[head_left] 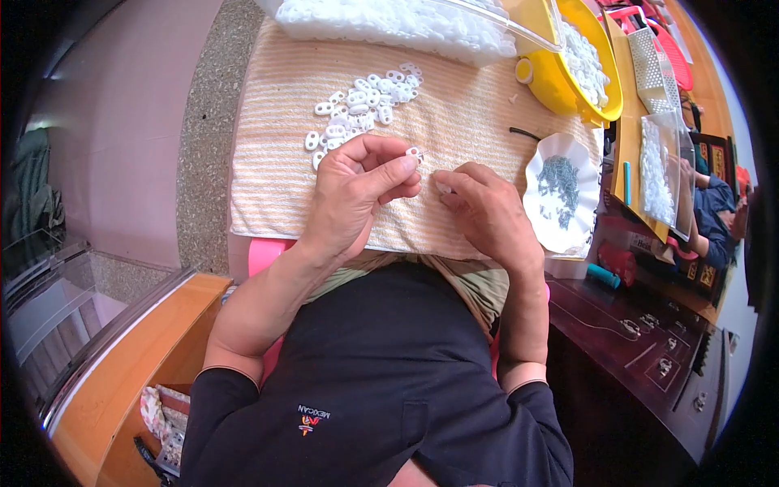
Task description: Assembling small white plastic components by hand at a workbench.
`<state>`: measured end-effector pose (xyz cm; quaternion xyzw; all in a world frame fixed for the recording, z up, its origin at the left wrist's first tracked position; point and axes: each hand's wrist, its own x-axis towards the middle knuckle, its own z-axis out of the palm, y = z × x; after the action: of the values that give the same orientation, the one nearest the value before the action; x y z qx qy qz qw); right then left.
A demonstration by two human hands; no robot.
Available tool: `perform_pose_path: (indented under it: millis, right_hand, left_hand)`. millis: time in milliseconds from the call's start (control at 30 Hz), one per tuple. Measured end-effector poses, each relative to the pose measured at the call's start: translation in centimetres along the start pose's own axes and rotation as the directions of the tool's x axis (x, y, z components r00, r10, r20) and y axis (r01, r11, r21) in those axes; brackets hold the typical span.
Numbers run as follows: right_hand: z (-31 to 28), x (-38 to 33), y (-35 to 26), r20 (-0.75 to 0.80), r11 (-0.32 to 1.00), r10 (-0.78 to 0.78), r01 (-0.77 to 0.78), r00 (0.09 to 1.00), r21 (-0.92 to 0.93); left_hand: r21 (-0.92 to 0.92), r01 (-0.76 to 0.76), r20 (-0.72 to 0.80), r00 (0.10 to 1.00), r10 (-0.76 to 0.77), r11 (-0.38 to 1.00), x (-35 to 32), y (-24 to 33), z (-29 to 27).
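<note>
My left hand (357,191) is closed, with a small white oval plastic piece (414,152) pinched between thumb and forefinger. Dark holes show in that piece. Close by on the right, my right hand (493,209) has its fingertips drawn together around a tiny whitish bit, too small to name. A gap separates the two hands. Beyond my left hand, a loose pile of similar two-holed white pieces (357,109) lies on a striped towel (272,154). To the right of my right hand sits a fluted white paper dish (536,187) holding many tiny dark parts (558,180).
A clear tub (527,36) heaped with white pieces stands at the far edge. Beside it is a yellow basin (560,99) of white parts, with a thin black stick (524,132) nearer me. Another person (714,215) sits at the right by a clear box (669,215).
</note>
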<state>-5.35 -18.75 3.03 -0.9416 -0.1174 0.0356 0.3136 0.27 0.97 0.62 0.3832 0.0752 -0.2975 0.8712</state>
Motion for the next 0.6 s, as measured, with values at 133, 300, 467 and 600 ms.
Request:
perform_pose_path:
  millis: [133,300,467,600]
  right_hand:
    - [-0.1,0.0,0.4,-0.060,0.983,0.099,-0.088,0.993,0.163]
    - [0.7,-0.5,1.6,-0.042,0.777,0.283,-0.204,0.958,0.595]
    - [1.0,-0.3,1.8,-0.019,0.632,0.352,-0.223,0.936,0.743]
    - [1.3,-0.2,1.8,-0.024,0.582,0.316,-0.174,0.948,0.794]
  left_hand:
    - [0.004,0.005,-0.001,1.000,-0.005,1.000,0.0,0.1,0.1]
    - [0.042,0.035,0.028,0.999,-0.036,0.999,0.0,-0.1,-0.2]
    - [0.065,0.047,0.019,0.999,-0.048,0.997,-0.1,-0.2,0.1]
    - [0.129,0.022,0.042,0.999,-0.028,0.991,-0.2,-0.2,0.2]
